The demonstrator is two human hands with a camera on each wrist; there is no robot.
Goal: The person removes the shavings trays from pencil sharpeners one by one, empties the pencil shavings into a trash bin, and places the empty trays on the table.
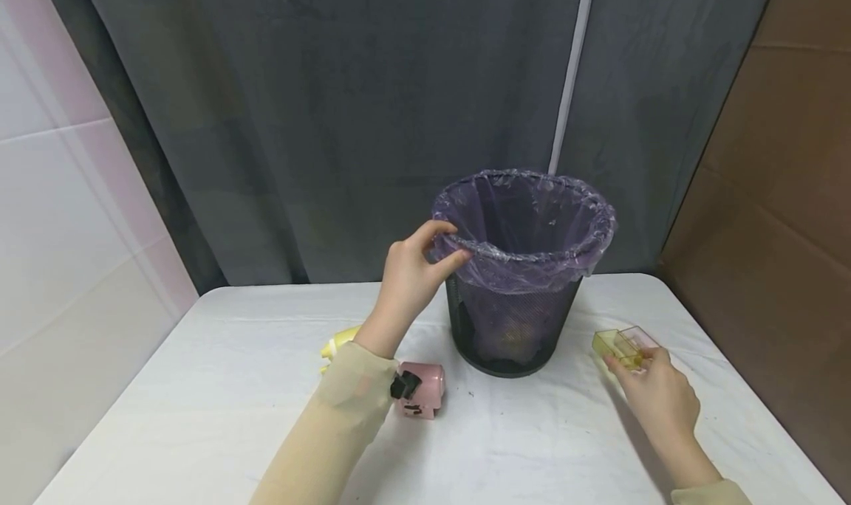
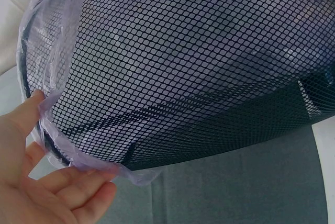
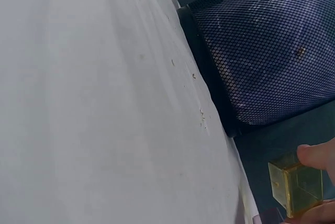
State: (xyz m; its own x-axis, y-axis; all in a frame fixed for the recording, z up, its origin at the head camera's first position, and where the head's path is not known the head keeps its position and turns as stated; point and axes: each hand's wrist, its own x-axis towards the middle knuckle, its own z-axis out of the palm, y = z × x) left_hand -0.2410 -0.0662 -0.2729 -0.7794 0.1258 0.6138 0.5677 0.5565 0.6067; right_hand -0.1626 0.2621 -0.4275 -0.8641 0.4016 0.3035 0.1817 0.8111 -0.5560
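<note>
A black mesh wastebasket (image 1: 465, 328) stands upright, lined with a translucent purple bag (image 1: 532, 272) folded over its rim. My left hand (image 1: 412, 272) pinches the rim and bag at the near left side; thumb and fingers sit on either side in the left wrist view. To the right of the basket, my right hand (image 1: 665, 398) pinches a small clear yellow box (image 3: 293, 185) between thumb and fingers. A clear pink box (image 1: 641, 336) is right beside the yellow one; I cannot tell whether it is touched by the hand.
A pink cylindrical object (image 1: 428, 387) lies on the white-covered table (image 1: 532, 446), partly behind my left wrist. Beyond that forearm is a yellow item (image 1: 342, 340), mostly hidden. A dark curtain (image 1: 332, 121) hangs behind; a brown panel (image 1: 771, 232) borders the right.
</note>
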